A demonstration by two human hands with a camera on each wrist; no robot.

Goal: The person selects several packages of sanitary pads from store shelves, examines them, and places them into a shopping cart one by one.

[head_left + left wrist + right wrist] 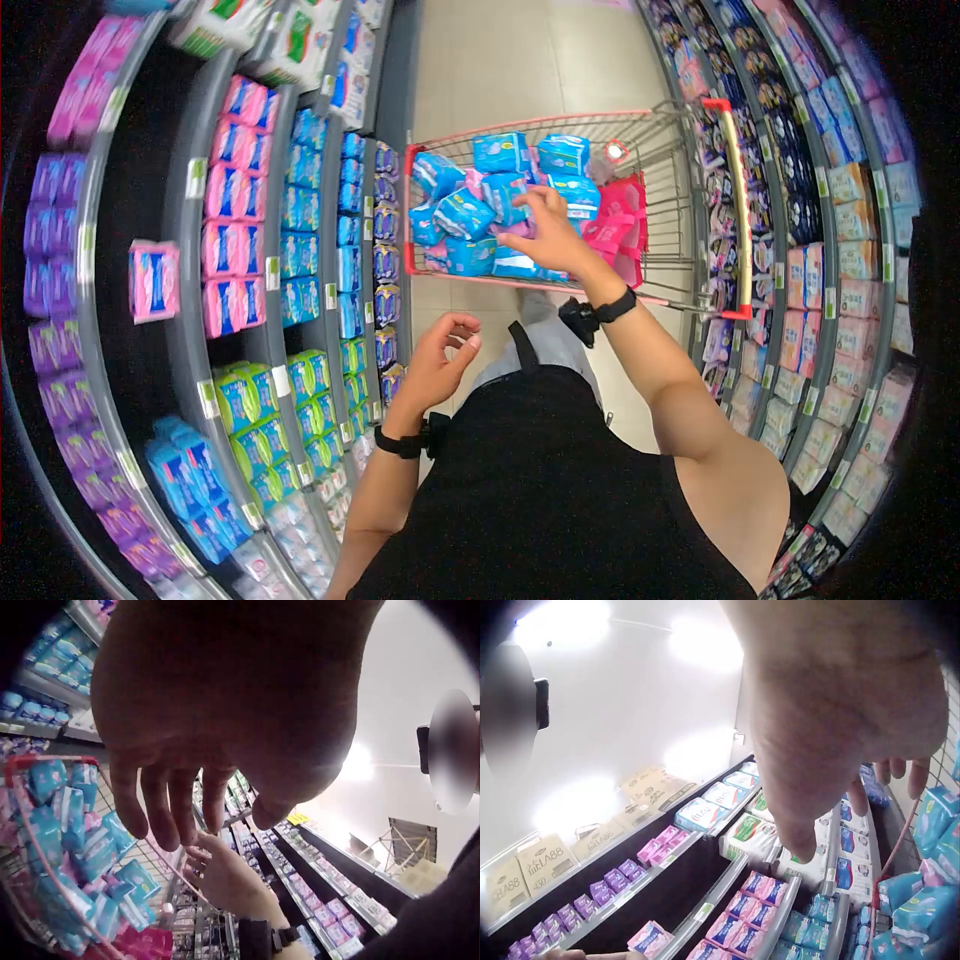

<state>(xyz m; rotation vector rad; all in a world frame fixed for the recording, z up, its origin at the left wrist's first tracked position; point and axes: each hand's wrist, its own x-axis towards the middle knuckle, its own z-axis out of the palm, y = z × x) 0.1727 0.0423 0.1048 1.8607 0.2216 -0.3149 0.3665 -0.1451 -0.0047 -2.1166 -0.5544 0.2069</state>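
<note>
Many blue packs of sanitary pads (465, 214) lie heaped in a shopping cart (672, 270), with some pink packs showing between them. Over the right part of the heap, my right hand (555, 235) reaches with thumb and fingers spread apart and nothing between them. In the right wrist view the right hand (847, 735) shows beside the cart's wire side. My left hand (440, 355) hangs in front of my body, near the cart's lower left corner, fingers loosely bent and holding nothing. A pink bag-like item (622, 230) lies in the cart right of the packs.
Shelves of pink packs (235, 250), green packs (250, 400) and purple packs (60, 230) line the left side. One pink pack (155, 282) stands alone in a dark shelf gap. More stocked shelves (850, 240) run along the right. Cardboard boxes (547, 859) sit on top.
</note>
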